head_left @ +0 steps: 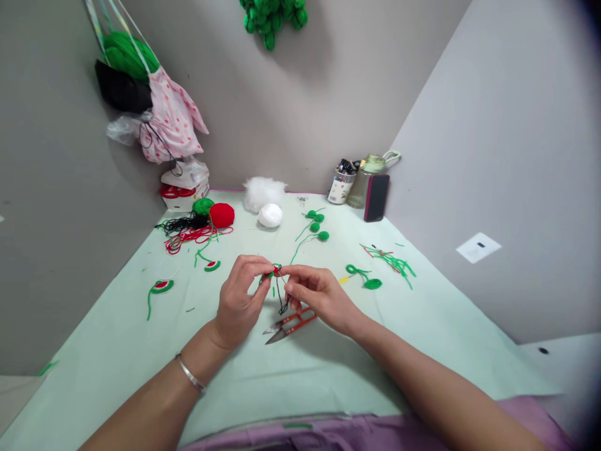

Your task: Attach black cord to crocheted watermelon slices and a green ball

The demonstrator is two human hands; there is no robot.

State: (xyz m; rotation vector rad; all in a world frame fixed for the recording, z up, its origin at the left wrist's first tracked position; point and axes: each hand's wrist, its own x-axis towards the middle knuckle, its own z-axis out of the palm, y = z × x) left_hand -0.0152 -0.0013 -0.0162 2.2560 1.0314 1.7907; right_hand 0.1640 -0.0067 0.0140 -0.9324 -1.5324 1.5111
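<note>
Between the thumb and forefinger of my left hand is a small red and green crocheted piece, partly covered by the fingertips. My right hand reaches its forefinger to the piece's right edge. Its thumb and other fingers are curled on black yarn, which hangs from the piece in a loose loop; whether a needle is there I cannot make out. Just below lie orange-handled thread snips, blades pointing left, handles partly under my right hand. Two crocheted watermelon slices with green tails rest to the left.
Red yarn ball, tangled yarn, white yarn ball and fluffy stuffing sit toward the back. Green crocheted balls, a green leaf and yarn scraps lie right. A phone leans on a bottle.
</note>
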